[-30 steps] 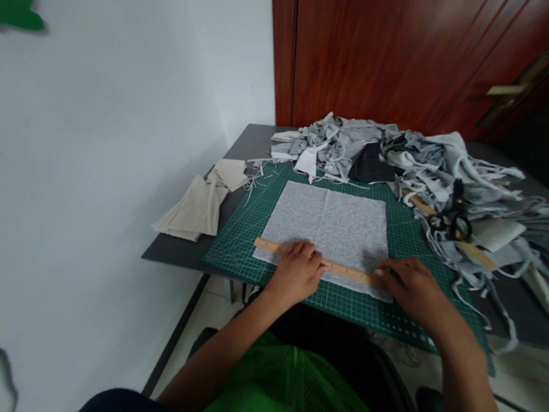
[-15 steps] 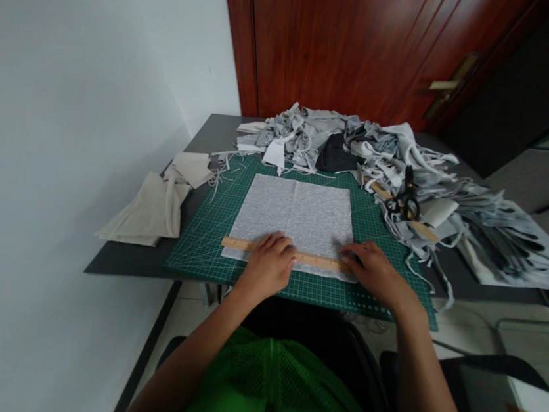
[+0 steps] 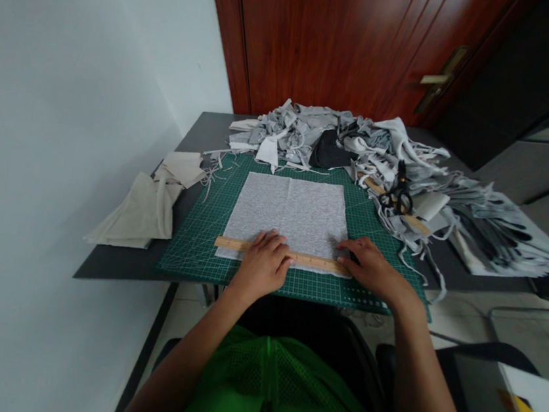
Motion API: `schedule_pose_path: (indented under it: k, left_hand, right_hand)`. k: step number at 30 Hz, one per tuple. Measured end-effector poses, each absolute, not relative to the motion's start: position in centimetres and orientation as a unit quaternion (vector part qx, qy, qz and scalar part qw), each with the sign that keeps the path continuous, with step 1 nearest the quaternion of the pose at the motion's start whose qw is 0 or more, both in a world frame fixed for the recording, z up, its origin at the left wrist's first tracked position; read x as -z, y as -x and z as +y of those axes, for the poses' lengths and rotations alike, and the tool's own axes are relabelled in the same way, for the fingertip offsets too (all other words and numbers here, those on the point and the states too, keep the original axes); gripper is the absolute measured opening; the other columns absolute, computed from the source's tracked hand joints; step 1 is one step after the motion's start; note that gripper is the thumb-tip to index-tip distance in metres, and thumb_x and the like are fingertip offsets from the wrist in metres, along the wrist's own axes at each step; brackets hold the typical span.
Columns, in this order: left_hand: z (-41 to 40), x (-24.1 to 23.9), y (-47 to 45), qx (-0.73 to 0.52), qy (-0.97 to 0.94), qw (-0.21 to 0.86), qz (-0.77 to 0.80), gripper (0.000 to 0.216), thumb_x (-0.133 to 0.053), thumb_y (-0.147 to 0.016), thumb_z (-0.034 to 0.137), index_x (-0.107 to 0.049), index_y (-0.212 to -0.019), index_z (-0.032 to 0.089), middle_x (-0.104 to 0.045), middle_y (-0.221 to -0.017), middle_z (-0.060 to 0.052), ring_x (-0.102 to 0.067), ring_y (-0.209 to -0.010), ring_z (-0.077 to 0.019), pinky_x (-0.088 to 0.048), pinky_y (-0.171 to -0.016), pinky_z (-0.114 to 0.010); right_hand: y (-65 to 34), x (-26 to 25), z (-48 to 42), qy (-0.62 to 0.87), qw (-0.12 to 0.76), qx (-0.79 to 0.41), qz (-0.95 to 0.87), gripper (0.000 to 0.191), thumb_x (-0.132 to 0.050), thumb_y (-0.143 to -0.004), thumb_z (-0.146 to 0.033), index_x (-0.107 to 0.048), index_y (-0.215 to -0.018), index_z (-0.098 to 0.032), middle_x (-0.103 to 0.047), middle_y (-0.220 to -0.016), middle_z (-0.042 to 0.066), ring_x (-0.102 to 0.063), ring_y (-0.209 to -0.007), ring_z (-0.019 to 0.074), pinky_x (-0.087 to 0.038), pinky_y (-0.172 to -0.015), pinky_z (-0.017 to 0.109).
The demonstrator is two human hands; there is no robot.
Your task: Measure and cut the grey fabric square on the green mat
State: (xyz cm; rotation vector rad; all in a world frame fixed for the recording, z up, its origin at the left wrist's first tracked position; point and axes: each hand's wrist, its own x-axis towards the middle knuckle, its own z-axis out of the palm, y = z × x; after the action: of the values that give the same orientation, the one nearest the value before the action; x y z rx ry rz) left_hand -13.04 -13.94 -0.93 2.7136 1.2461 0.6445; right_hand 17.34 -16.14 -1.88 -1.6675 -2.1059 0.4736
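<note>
A square of grey fabric [image 3: 293,211] lies flat on a green cutting mat [image 3: 190,249]. Across its near edge rests a wooden ruler [image 3: 230,243]. My left hand [image 3: 263,263] presses down on the middle of the ruler, fingers lying flat and slightly spread. My right hand [image 3: 371,268] is at the ruler's right end, thumb on the near side and fingers curled over the far side, gripping it. Both forearms reach in from the bottom of the view.
A heap of grey and white fabric scraps [image 3: 341,141] covers the back and right of the dark table [image 3: 113,267]. Black scissors [image 3: 397,197] lie on a second wooden ruler [image 3: 418,225]. Folded beige cloth [image 3: 139,214] sits at the left. A wall stands left, a wooden door [image 3: 343,42] behind.
The camera has swung to the right and drawn back a little. Both hands stay on the ruler at the fabric's near edge, with hardly any shift.
</note>
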Motion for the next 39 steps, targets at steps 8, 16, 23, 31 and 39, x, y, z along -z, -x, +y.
schedule_pose_path:
  k: [8, 16, 23, 31, 39]
  left_hand:
    - [-14.0, 0.8, 13.1, -0.201, -0.89, 0.045, 0.406, 0.006, -0.065, -0.098, 0.027, -0.068, -0.1, 0.022, -0.068, -0.127, -0.009, -0.054, -0.137, -0.0306, -0.04, -0.122, -0.056]
    - [-13.7, 1.0, 13.0, -0.205, -0.89, 0.035, 0.407, 0.009, -0.063, -0.101, 0.027, -0.07, -0.101, 0.021, -0.07, -0.125, -0.008, -0.056, -0.136, -0.0313, -0.041, -0.121, -0.056]
    - [-13.5, 1.2, 13.0, -0.215, -0.888, 0.042, 0.404, 0.009, -0.063, -0.101, 0.025, -0.071, -0.103, 0.022, -0.071, -0.124, -0.008, -0.057, -0.136, -0.0309, -0.042, -0.12, -0.057]
    - [-13.5, 1.2, 13.0, -0.214, -0.887, 0.046, 0.406, 0.009, -0.063, -0.102, 0.026, -0.071, -0.103, 0.023, -0.071, -0.124, -0.007, -0.057, -0.135, -0.0298, -0.042, -0.12, -0.057]
    - [-13.5, 1.1, 12.9, -0.212, -0.887, 0.045, 0.409, 0.01, -0.063, -0.102, 0.027, -0.072, -0.104, 0.023, -0.071, -0.126, -0.007, -0.057, -0.136, -0.0299, -0.042, -0.12, -0.057]
  right_hand:
    - [-17.6, 1.8, -16.1, 0.598, 0.213, -0.198, -0.747, 0.029, -0.06, -0.097, -0.029, -0.071, -0.124, -0.027, -0.065, -0.114, 0.009, -0.062, -0.115, 0.0274, -0.048, -0.109, 0.045]
    - [-18.7, 1.2, -16.3, 0.569, 0.227, -0.246, -0.752, 0.035, -0.061, -0.096, -0.03, -0.071, -0.13, -0.025, -0.064, -0.119, 0.01, -0.064, -0.114, 0.0258, -0.049, -0.107, 0.045]
    - [-19.4, 0.4, -16.4, 0.552, 0.227, -0.258, -0.76, 0.026, -0.062, -0.093, -0.028, -0.074, -0.116, -0.026, -0.069, -0.113, 0.007, -0.066, -0.107, 0.025, -0.053, -0.099, 0.042]
    - [-19.3, 0.4, -16.1, 0.56, 0.217, -0.262, -0.755, 0.019, -0.06, -0.093, -0.024, -0.075, -0.106, -0.026, -0.069, -0.11, 0.007, -0.066, -0.108, 0.0254, -0.053, -0.1, 0.042]
    - [-19.1, 0.0, -16.2, 0.569, 0.21, -0.25, -0.755, 0.018, -0.059, -0.093, -0.025, -0.075, -0.102, -0.026, -0.069, -0.102, 0.007, -0.066, -0.099, 0.0252, -0.054, -0.093, 0.04]
